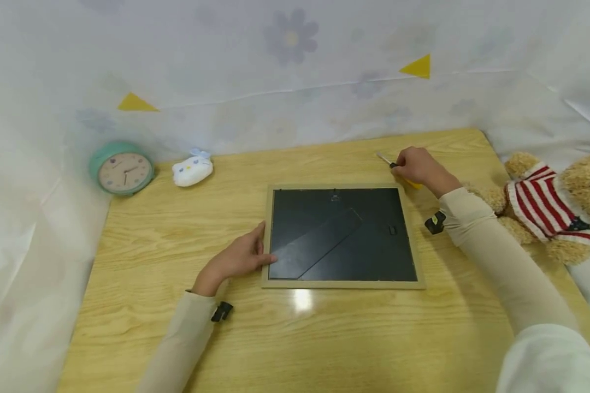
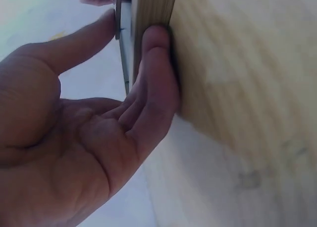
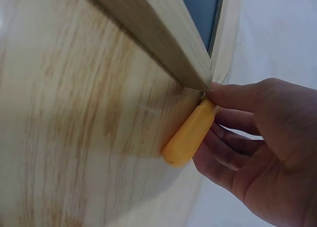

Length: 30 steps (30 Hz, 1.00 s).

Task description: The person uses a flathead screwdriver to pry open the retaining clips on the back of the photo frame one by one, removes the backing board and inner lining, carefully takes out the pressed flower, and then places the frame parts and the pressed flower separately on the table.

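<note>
A picture frame [image 1: 344, 284] lies face down on the wooden table, its black backing board and flat stand leg [image 1: 319, 245] facing up. At its left edge, my left hand [image 1: 241, 255] grips the frame: the thumb rests over the rim onto the backing, the other fingers against the outer side. Beyond the frame's far right corner, my right hand [image 1: 419, 166] pinches a screwdriver [image 3: 190, 133] with a yellow handle. Its metal shaft [image 1: 384, 159] points to the far left, low over the table. In the right wrist view the thumb is beside the frame's corner.
A green alarm clock [image 1: 124, 170] and a small white plush cat head [image 1: 192, 170] sit at the back left of the table [image 1: 177, 229]. On the right edge lies a teddy bear [image 1: 546, 202] in a striped sweater, close to my right forearm. White patterned cloth walls surround the table.
</note>
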Motion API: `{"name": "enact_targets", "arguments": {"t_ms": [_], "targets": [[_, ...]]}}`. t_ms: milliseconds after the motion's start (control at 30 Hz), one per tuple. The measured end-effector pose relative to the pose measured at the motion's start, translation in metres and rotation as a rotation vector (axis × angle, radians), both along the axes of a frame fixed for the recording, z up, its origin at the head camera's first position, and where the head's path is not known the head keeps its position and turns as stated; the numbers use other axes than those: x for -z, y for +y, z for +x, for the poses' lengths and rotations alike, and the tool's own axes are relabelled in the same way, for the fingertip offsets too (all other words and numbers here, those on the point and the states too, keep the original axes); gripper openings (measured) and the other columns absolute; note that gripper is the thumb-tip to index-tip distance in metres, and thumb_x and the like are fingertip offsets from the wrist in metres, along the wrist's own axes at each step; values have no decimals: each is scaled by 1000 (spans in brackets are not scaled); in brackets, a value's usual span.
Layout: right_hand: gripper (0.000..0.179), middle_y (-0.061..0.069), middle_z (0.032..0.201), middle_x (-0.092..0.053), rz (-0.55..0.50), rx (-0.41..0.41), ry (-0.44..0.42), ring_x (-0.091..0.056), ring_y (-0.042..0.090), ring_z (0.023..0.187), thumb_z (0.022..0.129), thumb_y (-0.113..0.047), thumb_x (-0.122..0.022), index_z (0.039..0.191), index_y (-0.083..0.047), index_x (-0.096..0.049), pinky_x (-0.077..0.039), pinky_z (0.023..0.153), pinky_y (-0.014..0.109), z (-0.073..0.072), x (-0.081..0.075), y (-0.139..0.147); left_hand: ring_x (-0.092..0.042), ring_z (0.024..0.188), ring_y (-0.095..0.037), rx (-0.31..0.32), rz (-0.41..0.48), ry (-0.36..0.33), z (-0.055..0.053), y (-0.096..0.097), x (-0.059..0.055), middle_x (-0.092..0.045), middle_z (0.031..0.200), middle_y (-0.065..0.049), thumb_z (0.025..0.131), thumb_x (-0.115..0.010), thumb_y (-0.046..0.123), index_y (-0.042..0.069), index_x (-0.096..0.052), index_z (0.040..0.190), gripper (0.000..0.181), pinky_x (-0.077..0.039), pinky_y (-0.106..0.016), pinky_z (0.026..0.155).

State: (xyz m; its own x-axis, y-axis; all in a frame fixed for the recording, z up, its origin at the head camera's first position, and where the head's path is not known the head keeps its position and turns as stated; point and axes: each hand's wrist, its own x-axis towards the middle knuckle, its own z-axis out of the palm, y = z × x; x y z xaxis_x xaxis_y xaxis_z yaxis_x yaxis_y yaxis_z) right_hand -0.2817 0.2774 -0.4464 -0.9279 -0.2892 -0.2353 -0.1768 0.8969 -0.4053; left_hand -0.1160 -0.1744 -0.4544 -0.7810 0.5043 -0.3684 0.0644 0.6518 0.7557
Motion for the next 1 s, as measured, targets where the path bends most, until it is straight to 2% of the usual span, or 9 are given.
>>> {"name": "enact_targets", "arguments": {"t_ms": [100, 200, 367, 467, 567, 700, 800, 900, 1000], "targets": [[27, 23, 88, -67, -5, 9, -4, -55, 26, 62, 99, -15, -60, 103, 11, -68, -44, 58, 40, 2, 4, 0, -56, 67, -16, 48, -11, -42, -5, -3, -6, -61, 85, -4, 96, -69, 31, -4, -5, 158, 96, -47, -31, 63], [37, 32, 107, -64, -1, 20, -18, -62, 38, 82, 101, -18, -58, 118, 14, -61, -50, 72, 49, 8, 3, 1, -59, 73, -16, 90, -42, -94, -11, -5, -16, -64, 91, -4, 97, -68, 35, -4, -6, 158, 96, -49, -33, 69], [55, 40, 128, -51, -50, 91, -26, -55, 51, 112, 103, -27, -55, 136, 17, -47, -46, 88, 61, 38, -7, 0, -64, 98, -18, 114, -123, -138, -28, -8, -35, -67, 111, -7, 94, -67, 46, -1, -10, 159, 98, -51, -40, 88], [52, 36, 122, -56, -60, 125, -21, -62, 43, 98, 103, -29, -56, 132, 14, -52, -51, 78, 55, 72, -13, -2, -64, 104, -22, 93, -175, -74, -43, -6, -46, -64, 121, -13, 95, -65, 50, 2, -15, 159, 95, -51, -44, 91], [43, 25, 99, -67, -51, 116, -49, -64, 27, 74, 102, -28, -58, 119, 12, -61, -51, 64, 44, 114, -15, -5, -65, 99, -25, 85, -198, 63, -65, -1, -49, -64, 122, -18, 99, -61, 44, 2, -31, 156, 77, -52, -44, 85], [38, 8, 65, -64, -76, 129, -157, -57, 17, 53, 102, -31, -59, 99, 7, -66, -46, 52, 36, 173, -10, -4, -65, 94, -25, 117, -227, 279, -98, 9, -41, -67, 114, -15, 102, -61, 28, 3, -63, 134, 41, -53, -43, 80], [40, 3, 52, -58, -145, 178, -260, -55, 17, 44, 103, -33, -56, 83, 1, -65, -45, 47, 34, 211, -3, -8, -64, 95, -25, 151, -271, 395, -118, 15, -32, -65, 114, -11, 101, -63, 25, 7, -73, 121, 29, -52, -43, 81], [48, 3, 50, -58, -264, 215, -361, -57, 20, 41, 105, -36, -53, 72, -3, -63, -49, 44, 35, 235, 8, -16, -64, 98, -26, 188, -315, 438, -132, 18, -24, -65, 117, -11, 100, -63, 26, 7, -73, 122, 30, -52, -44, 84], [55, 6, 52, -60, -368, 239, -414, -61, 22, 41, 105, -41, -50, 68, -3, -63, -52, 42, 36, 241, 16, -22, -65, 102, -26, 191, -359, 421, -137, 16, -17, -66, 119, -11, 101, -62, 27, 7, -71, 124, 32, -52, -45, 88]]}}
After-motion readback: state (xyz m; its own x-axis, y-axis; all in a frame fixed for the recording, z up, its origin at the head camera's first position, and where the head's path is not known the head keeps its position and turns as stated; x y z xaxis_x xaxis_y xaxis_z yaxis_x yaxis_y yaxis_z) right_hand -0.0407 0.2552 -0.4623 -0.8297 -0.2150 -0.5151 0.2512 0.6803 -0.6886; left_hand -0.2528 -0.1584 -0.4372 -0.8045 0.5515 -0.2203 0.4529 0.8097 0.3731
